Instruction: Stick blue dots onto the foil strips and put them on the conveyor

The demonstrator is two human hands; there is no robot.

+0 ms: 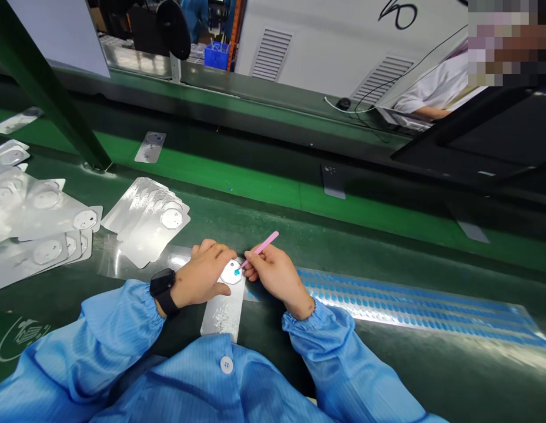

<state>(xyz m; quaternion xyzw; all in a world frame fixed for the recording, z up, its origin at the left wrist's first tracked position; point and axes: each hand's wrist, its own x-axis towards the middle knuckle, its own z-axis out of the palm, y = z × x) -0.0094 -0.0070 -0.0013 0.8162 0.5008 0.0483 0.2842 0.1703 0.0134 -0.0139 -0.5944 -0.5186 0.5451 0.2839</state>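
Note:
A silver phone-shaped panel (223,311) with a white octagonal area near its far end lies on the bench before me. My left hand (204,273) rests over the panel's left side, fingers stretched out and the thumb apart. Pink tweezers (264,242) are pinched in my right hand (277,273), their tip at a small blue dot (237,272) on the white area. Under and beyond my right wrist runs a long clear sheet (387,302) carrying rows of blue dots.
A fanned stack of similar panels (144,220) lies left of my hands, with a larger pile (34,217) farther left. A green belt (264,185) crosses behind, carrying single panels (150,147). A green post (56,88) stands at left. Another person's white sleeve (435,85) shows at upper right.

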